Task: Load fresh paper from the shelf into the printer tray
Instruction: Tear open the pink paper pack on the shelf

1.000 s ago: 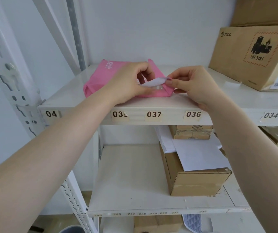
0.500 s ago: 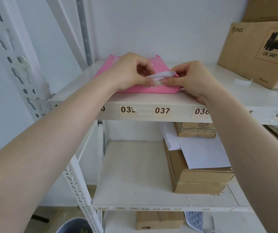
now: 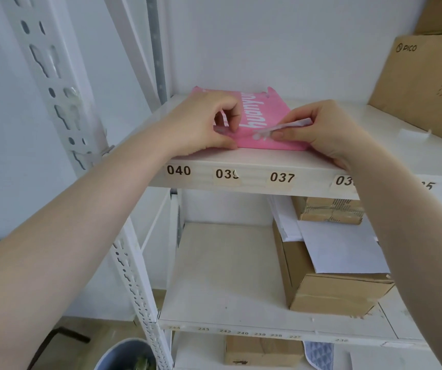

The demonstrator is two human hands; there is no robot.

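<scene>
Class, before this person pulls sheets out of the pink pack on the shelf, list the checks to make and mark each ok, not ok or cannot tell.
1. Pink paper pack lies flat on the shelf: ok.
2. Left hand steadies the pack's left end: ok.
3. Right hand pinches the torn wrapper flap: ok.
4. Wrapper opened enough for sheets to slide out: cannot tell.
5. Cardboard box sits clear of the pack: ok.
6. Printer tray ready to receive paper: cannot tell, not in view.

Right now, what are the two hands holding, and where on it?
Both hold the pink paper pack: the left hand pinches its torn left flap, the right hand pinches a peeled strip at its front right.
</scene>
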